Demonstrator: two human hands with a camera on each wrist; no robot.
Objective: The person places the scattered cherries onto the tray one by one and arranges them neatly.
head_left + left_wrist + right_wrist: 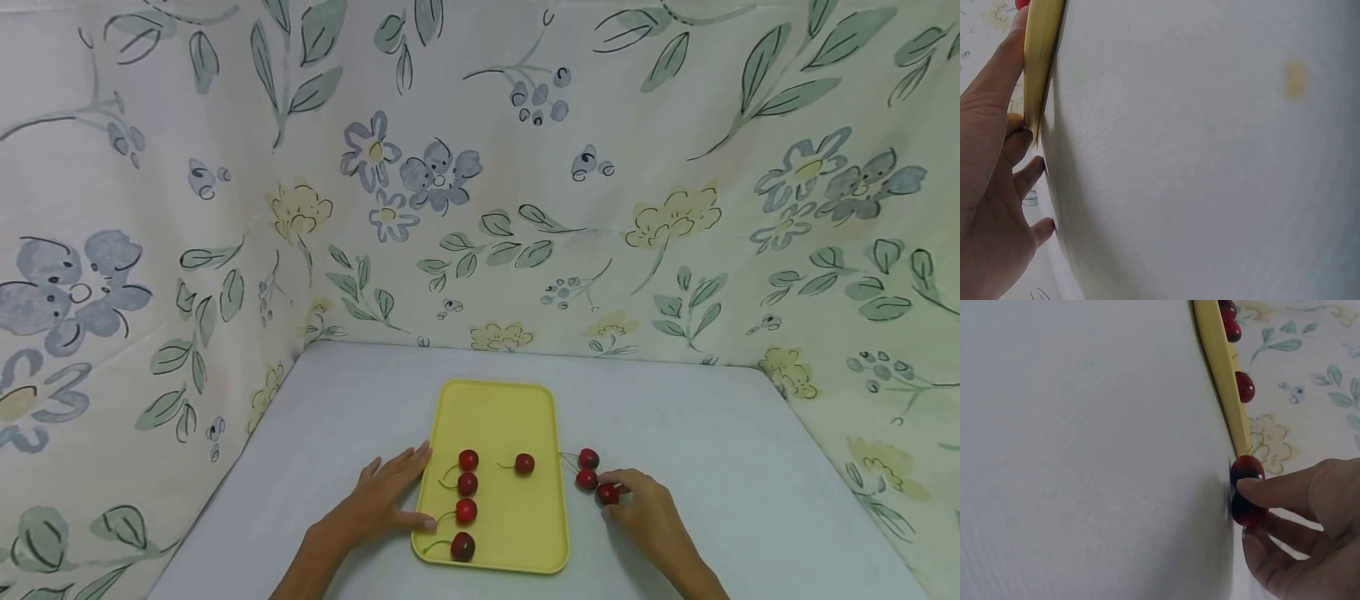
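A yellow tray [495,417] holds a column of several dark red cherries [467,511] along its left side and a single cherry [524,464] right of them. My left hand [381,502] rests against the tray's left edge, fingers spread and thumb over the rim. Right of the tray, my right hand [645,507] pinches a cherry [607,494] between thumb and fingers. Two more cherries lie just beyond it, a nearer one [587,479] and a farther one [588,459], stems toward the tray. In the right wrist view, the thumb partly covers the pinched cherry [1249,512].
A white cloth-covered table [675,417] lies under the tray. Floral fabric [510,183] hangs behind it and along both sides.
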